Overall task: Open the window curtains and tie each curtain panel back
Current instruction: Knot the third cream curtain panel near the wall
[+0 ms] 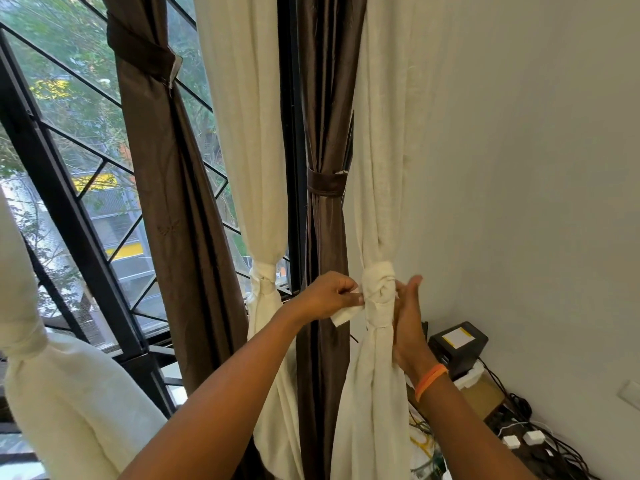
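Observation:
A cream curtain panel (377, 174) hangs beside the right wall, gathered by a cream tie knotted (378, 285) round it. My left hand (329, 295) pinches the loose end of that tie (343, 315) just left of the knot. My right hand (408, 323) lies flat against the knot's right side, fingers straight. A brown curtain (327, 133) behind it is bound by a brown band (327, 181). Another cream panel (249, 150) is knotted (264, 275) further left. A second brown curtain (166, 202) wears a band (142, 51) high up.
The black-framed window (62, 209) with diagonal bars fills the left. A third knotted cream panel (62, 393) hangs at the near left. On the floor at the right sit a black box (457, 344), a cardboard box (483, 393) and tangled cables with plugs (526, 438).

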`<state>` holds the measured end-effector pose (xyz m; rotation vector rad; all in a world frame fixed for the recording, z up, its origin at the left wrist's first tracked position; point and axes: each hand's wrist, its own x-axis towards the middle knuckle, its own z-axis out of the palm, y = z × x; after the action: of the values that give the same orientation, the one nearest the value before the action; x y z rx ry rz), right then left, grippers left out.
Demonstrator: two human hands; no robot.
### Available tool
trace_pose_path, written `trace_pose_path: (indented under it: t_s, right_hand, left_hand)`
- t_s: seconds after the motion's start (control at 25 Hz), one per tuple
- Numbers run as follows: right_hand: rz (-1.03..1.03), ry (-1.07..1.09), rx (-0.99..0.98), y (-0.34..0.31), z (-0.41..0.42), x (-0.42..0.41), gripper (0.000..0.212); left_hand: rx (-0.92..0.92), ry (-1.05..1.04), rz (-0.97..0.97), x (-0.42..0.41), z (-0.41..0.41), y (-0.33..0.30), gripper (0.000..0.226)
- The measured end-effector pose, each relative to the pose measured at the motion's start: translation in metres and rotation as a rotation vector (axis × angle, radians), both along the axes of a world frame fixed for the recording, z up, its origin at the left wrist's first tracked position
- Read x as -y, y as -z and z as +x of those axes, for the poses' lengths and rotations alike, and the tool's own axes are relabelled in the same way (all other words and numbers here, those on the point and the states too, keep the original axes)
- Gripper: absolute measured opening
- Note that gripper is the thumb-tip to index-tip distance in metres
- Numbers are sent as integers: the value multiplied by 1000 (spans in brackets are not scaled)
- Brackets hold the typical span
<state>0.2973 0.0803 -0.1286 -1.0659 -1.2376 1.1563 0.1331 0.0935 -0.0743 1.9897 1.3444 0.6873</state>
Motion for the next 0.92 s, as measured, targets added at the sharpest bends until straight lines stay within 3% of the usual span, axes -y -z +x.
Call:
trace_pose_path:
  t_s: [0.08,0.2,0.4,0.52,0.64,0.92]
  right_hand:
    - [117,-18,82,7,-3,8,78]
    - [194,66,174,12,-13,10,44]
    - [103,24,131,11,-16,-4,44]
    - [97,-7,111,9,-18,-6,42]
    - [89,-56,150,8,-24,-2,44]
    - [-1,-157,238,0,-25,-1,52]
  left_hand:
    - [-33,-108,74,2,3,6,32]
    - [-34,-175,173,7,8,12,31]
    - [-117,-195,250,17,10,4,25]
    - [-60,-204,204,20,10,3,14]
    - [45,-289,109,17,7,3,17]
    - [65,-278,-44,14,12,-14,12]
